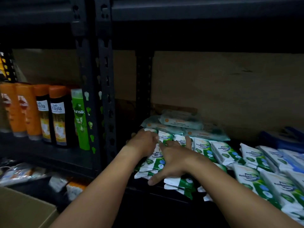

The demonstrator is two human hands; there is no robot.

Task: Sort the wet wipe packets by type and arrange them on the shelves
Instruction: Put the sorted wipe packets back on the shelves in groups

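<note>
Green-and-white pine antibacterial wipe packets (222, 152) lie in overlapping rows along the dark shelf (148, 190). My left hand (144, 142) curls its fingers on the left edge of one tilted green-and-white packet (165, 137) at the back of the left stack. Just to its right, my right hand (174, 160) lies flat with fingers spread on the stack of the same packets (154, 162), thumb near the front edge. Behind them sits a pile of pale teal wipe packets (181, 120). Blue-and-white packets (287, 157) lie at the far right.
Black slotted shelf posts (105, 96) divide this bay from the left one, where orange-capped shampoo bottles (57, 116) and a green bottle (80, 119) stand. Loose packets (21, 173) lie on a lower left shelf. A cardboard box (24, 209) sits at lower left.
</note>
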